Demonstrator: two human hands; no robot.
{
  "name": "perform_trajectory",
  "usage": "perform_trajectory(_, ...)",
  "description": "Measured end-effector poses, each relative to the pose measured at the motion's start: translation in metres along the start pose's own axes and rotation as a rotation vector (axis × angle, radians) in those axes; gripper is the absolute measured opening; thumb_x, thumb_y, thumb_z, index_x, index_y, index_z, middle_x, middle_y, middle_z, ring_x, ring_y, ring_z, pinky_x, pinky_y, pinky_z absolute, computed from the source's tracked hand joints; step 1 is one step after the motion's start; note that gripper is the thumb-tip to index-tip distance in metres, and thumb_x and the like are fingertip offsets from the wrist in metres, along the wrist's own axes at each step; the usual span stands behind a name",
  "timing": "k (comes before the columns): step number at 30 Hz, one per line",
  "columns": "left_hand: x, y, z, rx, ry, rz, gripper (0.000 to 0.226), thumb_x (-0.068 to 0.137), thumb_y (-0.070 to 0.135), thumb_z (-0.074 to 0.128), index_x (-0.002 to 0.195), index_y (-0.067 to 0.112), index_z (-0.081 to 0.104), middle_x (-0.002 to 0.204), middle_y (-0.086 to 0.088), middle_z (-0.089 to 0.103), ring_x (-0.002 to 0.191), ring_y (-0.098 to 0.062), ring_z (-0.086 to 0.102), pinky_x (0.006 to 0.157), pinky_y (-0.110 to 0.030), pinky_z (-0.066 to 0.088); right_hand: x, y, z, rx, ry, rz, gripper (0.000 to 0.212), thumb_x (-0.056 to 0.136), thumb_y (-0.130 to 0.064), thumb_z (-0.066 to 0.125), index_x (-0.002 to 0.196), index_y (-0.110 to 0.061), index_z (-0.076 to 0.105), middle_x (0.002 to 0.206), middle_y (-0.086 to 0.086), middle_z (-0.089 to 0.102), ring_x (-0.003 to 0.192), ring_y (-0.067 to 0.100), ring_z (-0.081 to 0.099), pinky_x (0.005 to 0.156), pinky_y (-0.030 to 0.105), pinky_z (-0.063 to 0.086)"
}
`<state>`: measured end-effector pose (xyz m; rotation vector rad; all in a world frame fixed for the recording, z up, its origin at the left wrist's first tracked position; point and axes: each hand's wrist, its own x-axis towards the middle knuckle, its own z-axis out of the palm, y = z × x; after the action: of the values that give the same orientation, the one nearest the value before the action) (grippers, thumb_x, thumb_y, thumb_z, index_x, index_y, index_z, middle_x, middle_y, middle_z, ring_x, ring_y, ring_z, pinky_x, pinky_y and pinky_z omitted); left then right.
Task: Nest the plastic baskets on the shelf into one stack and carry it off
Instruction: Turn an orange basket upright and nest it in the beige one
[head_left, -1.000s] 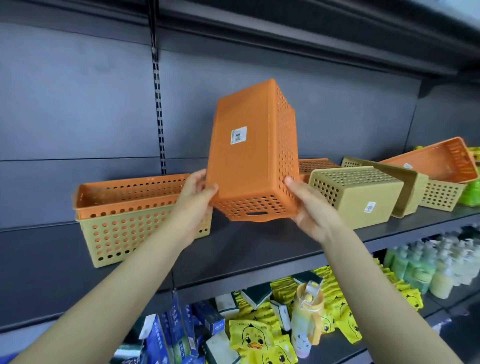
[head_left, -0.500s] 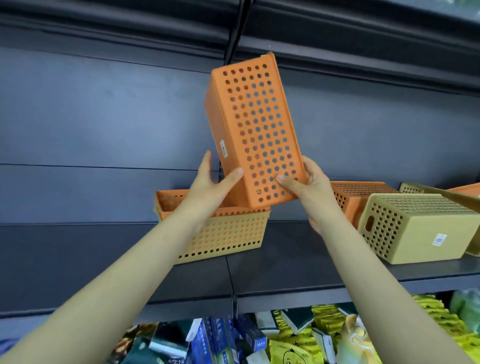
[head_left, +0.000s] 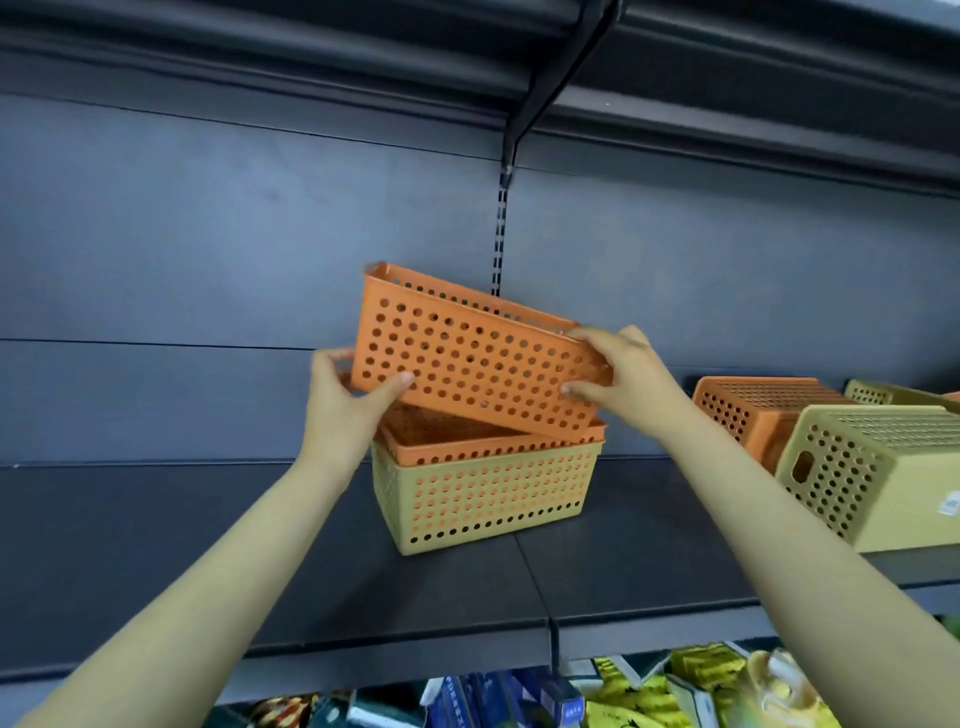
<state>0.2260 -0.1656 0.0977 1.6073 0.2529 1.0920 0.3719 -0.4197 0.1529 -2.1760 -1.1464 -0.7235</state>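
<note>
I hold an orange perforated basket (head_left: 478, 358) with both hands, mouth up and tilted so its left end is higher. My left hand (head_left: 345, 402) grips its lower left end and my right hand (head_left: 618, 374) grips its right end. Its lower right edge sits at the mouth of a stack on the dark shelf (head_left: 260, 551): an orange basket (head_left: 488, 441) nested in a yellow-tan basket (head_left: 483, 499). To the right lie an overturned orange basket (head_left: 748, 410) and an overturned tan basket (head_left: 872, 473).
Another tan basket's rim (head_left: 878, 392) shows at the far right behind those. The shelf above (head_left: 467, 57) overhangs, with a slotted upright (head_left: 501, 239) behind the baskets. Packaged goods (head_left: 649, 691) fill the shelf below.
I have turned the orange basket from standing on end to mouth up and lowered it onto the nested stack. The view has shifted left, centring the stack.
</note>
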Motion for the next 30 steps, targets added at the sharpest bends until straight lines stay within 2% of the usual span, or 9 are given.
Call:
perform_trajectory(3,-0.005,-0.012,-0.003,0.052,0.0,-0.004,0.053,0.078,0.028,0.083,0.111,0.019,0.043,0.115,-0.001,0.065,0.099,-0.004,0.063,0.075,-0.02,0.047,0.001,0.006,0.011,-0.035,0.062,-0.008,0.059,0.078,-0.023,0.081,0.133,-0.017,0.058,0.116,-0.002,0.062,0.109,0.017,0.038,0.091,0.025,0.028)
perform_trajectory(5,-0.009,-0.022,-0.005,0.116,0.001,-0.001,0.051,0.076,0.033,0.084,0.105,0.019,0.044,0.114,-0.002,0.064,0.102,-0.01,0.062,0.08,-0.025,0.049,-0.003,0.008,0.02,0.038,0.122,0.043,0.057,0.081,-0.019,0.079,0.134,-0.018,0.058,0.117,-0.002,0.052,0.12,0.024,0.038,0.097,0.024,0.026)
perform_trajectory(7,-0.013,-0.03,-0.005,0.189,-0.015,0.015,0.046,0.076,0.037,0.083,0.098,0.022,0.044,0.116,-0.006,0.061,0.109,-0.018,0.06,0.09,-0.035,0.05,-0.006,0.012,0.029,0.128,0.176,0.105,0.057,0.083,-0.013,0.077,0.135,-0.019,0.056,0.135,0.005,0.043,0.134,0.025,0.032,0.109,0.03,0.026)
perform_trajectory(9,-0.016,-0.031,-0.003,0.198,-0.037,0.018,0.045,0.078,0.037,0.081,0.099,0.022,0.044,0.12,-0.008,0.058,0.111,-0.02,0.058,0.094,-0.039,0.05,-0.007,0.017,0.035,0.236,0.204,0.155,0.057,0.083,-0.009,0.075,0.134,-0.024,0.055,0.152,0.011,0.029,0.142,0.021,0.025,0.117,0.037,0.026)
perform_trajectory(12,-0.02,-0.027,0.005,0.201,-0.038,0.02,0.046,0.08,0.034,0.08,0.102,0.018,0.043,0.122,-0.008,0.057,0.111,-0.017,0.058,0.091,-0.038,0.052,-0.007,0.024,0.035,0.34,0.183,0.171,0.059,0.083,-0.01,0.076,0.131,-0.034,0.052,0.159,0.009,0.017,0.137,0.005,0.017,0.117,0.034,0.024)
perform_trajectory(17,-0.03,-0.028,0.028,0.196,0.052,-0.011,0.042,0.085,0.029,0.076,0.109,0.012,0.046,0.111,0.003,0.059,0.088,0.009,0.057,0.069,-0.011,0.042,0.001,0.042,0.034,0.366,0.134,0.152,0.066,0.08,-0.015,0.079,0.137,-0.031,0.049,0.163,0.003,0.012,0.131,-0.002,0.017,0.108,0.022,0.02)
perform_trajectory(21,-0.038,-0.036,0.042,0.158,0.139,-0.003,0.039,0.086,0.021,0.075,0.11,0.011,0.045,0.109,0.006,0.058,0.081,0.026,0.055,0.064,0.001,0.042,0.009,0.055,0.041,0.387,0.138,0.115,0.064,0.078,-0.017,0.081,0.131,-0.036,0.051,0.162,0.003,0.018,0.131,0.001,0.022,0.109,0.024,0.022)
perform_trajectory(27,-0.047,-0.046,0.05,0.17,0.199,0.035,0.038,0.085,0.028,0.076,0.108,0.022,0.047,0.122,-0.002,0.058,0.093,0.011,0.06,0.073,-0.008,0.046,0.001,0.079,0.062,0.438,0.161,0.048,0.064,0.078,-0.02,0.081,0.134,-0.033,0.053,0.156,0.0,0.026,0.131,0.002,0.029,0.108,0.025,0.027)
perform_trajectory(30,-0.051,-0.047,0.051,0.15,0.199,0.05,0.039,0.082,0.036,0.078,0.102,0.029,0.046,0.124,-0.006,0.058,0.103,-0.005,0.063,0.087,-0.029,0.053,-0.006,0.086,0.071,0.496,0.171,0.015,0.055,0.085,-0.019,0.074,0.133,-0.035,0.053,0.155,-0.002,0.025,0.134,0.004,0.028,0.104,0.012,0.026)
